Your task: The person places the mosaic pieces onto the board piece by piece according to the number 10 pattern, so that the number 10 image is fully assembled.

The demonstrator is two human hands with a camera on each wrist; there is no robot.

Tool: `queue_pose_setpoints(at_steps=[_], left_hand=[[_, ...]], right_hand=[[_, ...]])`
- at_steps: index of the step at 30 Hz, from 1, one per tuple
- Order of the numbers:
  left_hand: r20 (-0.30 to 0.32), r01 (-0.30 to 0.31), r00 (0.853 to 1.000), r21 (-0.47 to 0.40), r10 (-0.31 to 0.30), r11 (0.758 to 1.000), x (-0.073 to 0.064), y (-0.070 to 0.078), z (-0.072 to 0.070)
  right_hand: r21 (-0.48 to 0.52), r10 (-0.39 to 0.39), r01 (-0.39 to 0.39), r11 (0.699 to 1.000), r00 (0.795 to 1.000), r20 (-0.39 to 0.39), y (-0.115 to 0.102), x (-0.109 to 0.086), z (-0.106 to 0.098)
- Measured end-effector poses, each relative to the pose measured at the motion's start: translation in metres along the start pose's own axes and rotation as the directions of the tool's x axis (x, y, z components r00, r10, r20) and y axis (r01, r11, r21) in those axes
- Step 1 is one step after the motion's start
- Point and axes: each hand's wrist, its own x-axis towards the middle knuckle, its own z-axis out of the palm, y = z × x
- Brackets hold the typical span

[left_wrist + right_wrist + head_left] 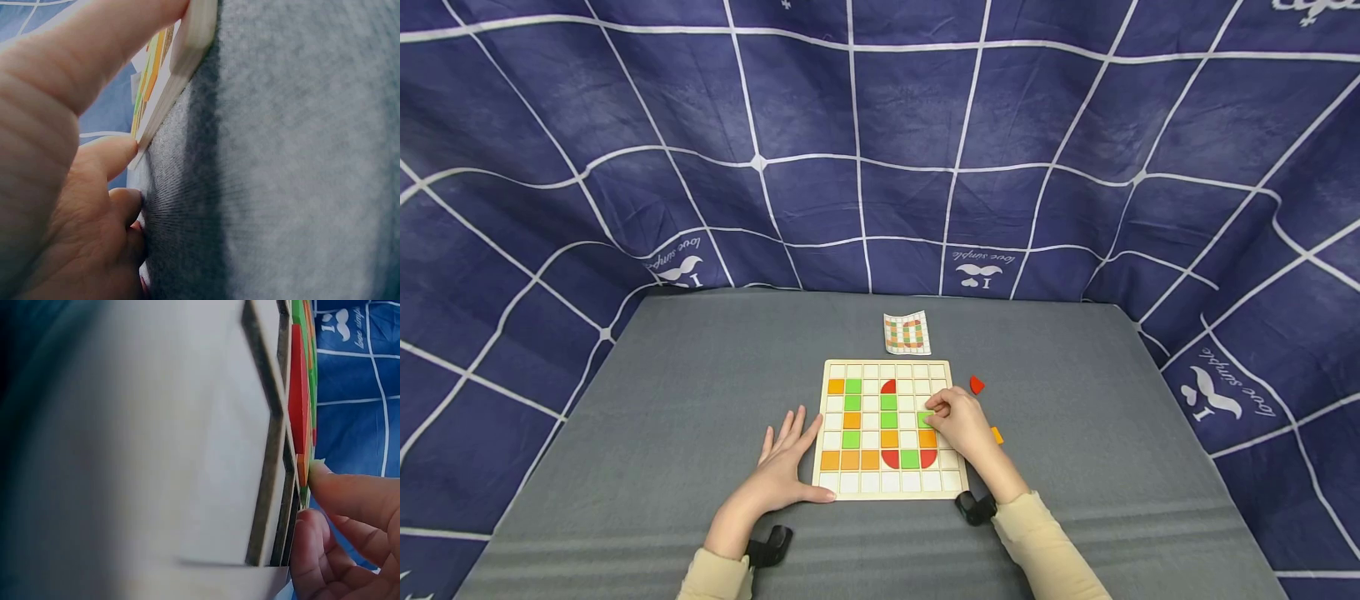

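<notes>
A pale wooden grid board point(887, 496) lies on the grey table, with green, orange and red pieces in some of its squares. My left hand point(781, 477) is spread at the board's left side, its thumb along the near left corner. In the left wrist view, the thumb point(81, 56) and a fingertip touch the board's edge point(187, 56). Over the right part of the board, my right hand point(958, 421) pinches a small green tile point(320, 461), mostly hidden by the fingers. Beneath its fingertips, a green square point(924, 420) sits above an orange square point(927, 439) in the same column.
A small printed pattern card point(907, 333) lies beyond the board. To the board's right are a loose red quarter-round piece point(976, 384) and an orange piece point(997, 435), partly behind the right wrist. A dark blue checked curtain point(895, 208) hangs behind the table.
</notes>
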Motion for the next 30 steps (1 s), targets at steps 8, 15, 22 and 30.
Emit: queue_pose_setpoints(at_steps=[8,15,22,30], left_hand=[[0.007,0.009,1.000,0.012,-0.009,1.000,0.001,0.000,0.000],[0.004,0.005,1.000,0.003,-0.005,1.000,0.001,0.001,-0.001],[0.002,0.004,1.000,0.001,-0.004,1.000,0.001,0.001,-0.001],[0.008,0.000,1.000,-0.009,0.000,1.000,0.000,0.000,-0.002]], right_hand=[[0.094,0.074,-0.069,0.993,0.996,-0.050,0.008,0.003,-0.015],[0.158,0.193,-0.180,0.971,0.978,-0.073,0.028,0.002,-0.035],[0.167,0.231,-0.218,0.961,0.971,-0.062,0.049,-0.008,-0.050],[0.111,0.186,-0.191,0.975,0.981,0.049,0.063,-0.025,-0.061]])
